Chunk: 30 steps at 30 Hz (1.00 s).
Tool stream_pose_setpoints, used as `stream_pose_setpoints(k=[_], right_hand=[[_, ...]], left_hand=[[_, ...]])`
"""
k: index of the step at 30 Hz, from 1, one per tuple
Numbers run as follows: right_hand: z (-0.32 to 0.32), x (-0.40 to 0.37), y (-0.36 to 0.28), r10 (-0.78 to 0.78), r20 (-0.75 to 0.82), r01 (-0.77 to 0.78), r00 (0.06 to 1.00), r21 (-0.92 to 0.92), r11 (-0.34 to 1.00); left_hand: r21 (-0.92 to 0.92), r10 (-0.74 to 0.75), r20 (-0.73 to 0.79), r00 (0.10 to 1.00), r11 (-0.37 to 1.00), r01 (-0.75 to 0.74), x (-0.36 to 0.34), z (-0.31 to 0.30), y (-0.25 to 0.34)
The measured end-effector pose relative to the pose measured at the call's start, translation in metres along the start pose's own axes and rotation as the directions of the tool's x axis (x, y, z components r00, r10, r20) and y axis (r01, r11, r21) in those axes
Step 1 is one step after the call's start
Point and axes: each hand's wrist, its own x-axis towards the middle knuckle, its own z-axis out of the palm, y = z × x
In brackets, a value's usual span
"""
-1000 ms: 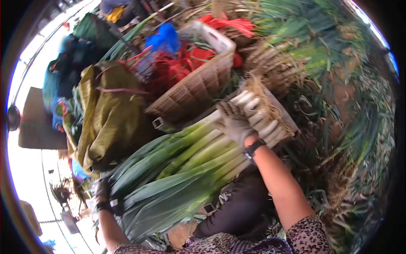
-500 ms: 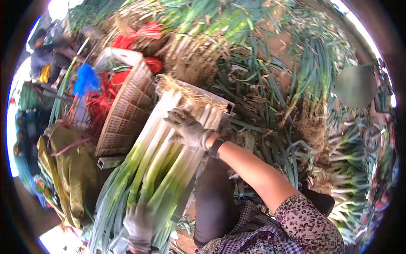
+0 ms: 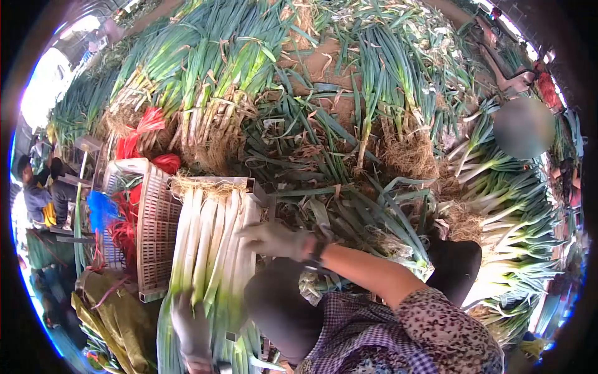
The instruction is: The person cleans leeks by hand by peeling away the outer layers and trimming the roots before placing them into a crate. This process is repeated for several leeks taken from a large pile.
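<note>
Several leeks (image 3: 202,237) lie side by side on a narrow metal stand, roots at the far end and green leaves toward me. My right hand (image 3: 271,240), in a pale work glove with a dark band at the wrist, is at the right edge of the white stalks. Its fingers are stretched out toward them and hold nothing visible. My left hand (image 3: 192,327), also gloved, is over the green leaves at the near end. Motion smears its fingers, so I cannot make out whether they grip the leaves.
A plastic crate (image 3: 156,224) with red strings and a blue bundle (image 3: 101,210) stands left of the leeks. Olive cloth (image 3: 115,318) lies nearer. Leek piles (image 3: 212,124) spread behind, and leek rows (image 3: 511,218) line the right. A person (image 3: 40,193) sits far left.
The view has turned, so the leeks now appear more upright and farther left. My right hand has shifted from on top of the white stalks to their right edge. My left hand remains over the leaves.
</note>
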Motion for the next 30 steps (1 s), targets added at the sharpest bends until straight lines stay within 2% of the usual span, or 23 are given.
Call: stream_pose_setpoints(k=[2, 3, 5, 6, 7, 8, 10, 12, 13, 14, 16, 17, 18, 19, 20, 21, 23, 25, 26, 27, 28, 29, 30], right_hand=[[-0.013, -0.053, 0.028, 0.157, -0.089, -0.16, 0.983, -0.027, 0.987], [-0.021, -0.077, 0.04, 0.18, -0.181, -0.192, 0.967, -0.052, 0.98], [-0.048, -0.121, 0.05, 0.372, -0.218, -0.403, 0.902, -0.117, 0.908], [-0.06, -0.146, 0.056, 0.468, -0.24, -0.507, 0.851, -0.138, 0.851], [-0.063, -0.171, 0.082, 0.377, -0.408, -0.379, 0.832, 0.079, 0.922], [-0.082, -0.195, 0.097, 0.332, -0.467, -0.362, 0.819, 0.028, 0.932], [-0.119, -0.237, 0.12, 0.232, -0.551, -0.327, 0.802, -0.08, 0.942], [-0.164, -0.269, 0.139, 0.579, -0.596, -0.553, 0.556, 0.255, 0.793], [-0.172, -0.273, 0.169, 0.532, -0.652, -0.587, 0.541, 0.16, 0.794], [-0.181, -0.272, 0.217, 0.476, -0.704, -0.619, 0.527, 0.066, 0.783], [-0.202, -0.249, 0.277, 0.458, -0.775, -0.486, 0.436, 0.226, 0.844], [-0.212, -0.216, 0.296, 0.52, -0.774, -0.265, 0.36, 0.45, 0.853], [-0.225, -0.194, 0.302, 0.545, -0.761, -0.302, 0.352, 0.46, 0.835], [-0.24, -0.173, 0.306, 0.57, -0.747, -0.337, 0.343, 0.468, 0.817], [-0.257, -0.158, 0.301, 0.559, -0.732, -0.615, 0.389, 0.246, 0.749], [-0.257, -0.138, 0.337, 0.548, -0.755, -0.538, 0.359, 0.312, 0.783], [-0.283, -0.117, 0.327, 0.671, -0.665, -0.791, 0.33, 0.194, 0.581], [-0.282, -0.104, 0.357, 0.656, -0.673, -0.887, 0.341, 0.002, 0.462], [-0.267, -0.101, 0.392, 0.337, -0.904, -0.94, 0.262, -0.318, -0.122], [-0.26, -0.101, 0.389, -0.047, -0.916, -0.65, 0.398, -0.246, -0.719], [-0.267, -0.099, 0.387, 0.044, -0.902, -0.756, 0.43, -0.386, -0.529], [-0.272, -0.099, 0.382, 0.32, -0.847, -0.891, 0.425, -0.454, -0.02], [-0.286, -0.105, 0.343, 0.558, -0.714, -0.877, 0.423, -0.168, 0.45]], left_hand=[[-0.287, -0.165, 0.236, 0.958, 0.93, 0.231, 0.069, 0.018, 0.046], [-0.154, 0.125, -0.005, 0.992, 0.98, -0.125, 0.107, 0.067, 0.024], [-0.374, 0.14, 0.059, 0.988, 0.921, -0.108, 0.17, 0.114, 0.052], [-0.584, -0.074, 0.433, 0.898, 0.736, 0.342, 0.185, 0.116, 0.092], [-0.556, -0.097, 0.422, 0.901, 0.758, 0.342, 0.207, 0.146, 0.085], [-0.449, -0.176, 0.571, 0.802, 0.751, 0.485, 0.223, 0.161, 0.075], [-0.477, -0.123, 0.396, 0.91, 0.819, 0.319, 0.205, 0.137, 0.138], [-0.536, 0.044, 0.426, 0.904, 0.816, 0.213, 0.172, 0.099, 0.229], [-0.611, 0.111, 0.448, 0.887, 0.763, 0.213, 0.154, 0.093, 0.268], [-0.382, 0.049, 0.682, 0.729, 0.875, 0.298, 0.149, 0.089, 0.301], [-0.463, 0.314, 0.709, 0.631, 0.883, 0.08, 0.119, 0.108, 0.338], [-0.629, 0.355, 0.651, 0.671, 0.747, 0.215, 0.109, 0.123, 0.348], [-0.762, 0.393, 0.589, 0.706, 0.56, 0.324, 0.1, 0.139, 0.359], [-0.778, 0.383, 0.561, 0.734, 0.548, 0.309, 0.102, 0.163, 0.357], [-0.793, 0.374, 0.533, 0.76, 0.535, 0.292, 0.107, 0.185, 0.352], [-0.718, 0.409, 0.432, 0.804, 0.695, 0.033, 0.113, 0.198, 0.346], [-0.487, 0.458, 0.342, 0.82, 0.833, -0.262, 0.118, 0.214, 0.341], [-0.545, 0.417, 0.512, 0.751, 0.834, -0.092, 0.123, 0.209, 0.336], [-0.562, 0.398, 0.586, 0.706, 0.827, 0.0, 0.124, 0.205, 0.335], [-0.599, 0.408, 0.591, 0.696, 0.8, 0.04, 0.129, 0.201, 0.341], [-0.6, 0.421, 0.576, 0.7, 0.8, 0.012, 0.132, 0.201, 0.341], [-0.603, 0.435, 0.56, 0.705, 0.798, -0.014, 0.132, 0.199, 0.342], [-0.605, 0.448, 0.544, 0.709, 0.795, -0.039, 0.132, 0.196, 0.341]])
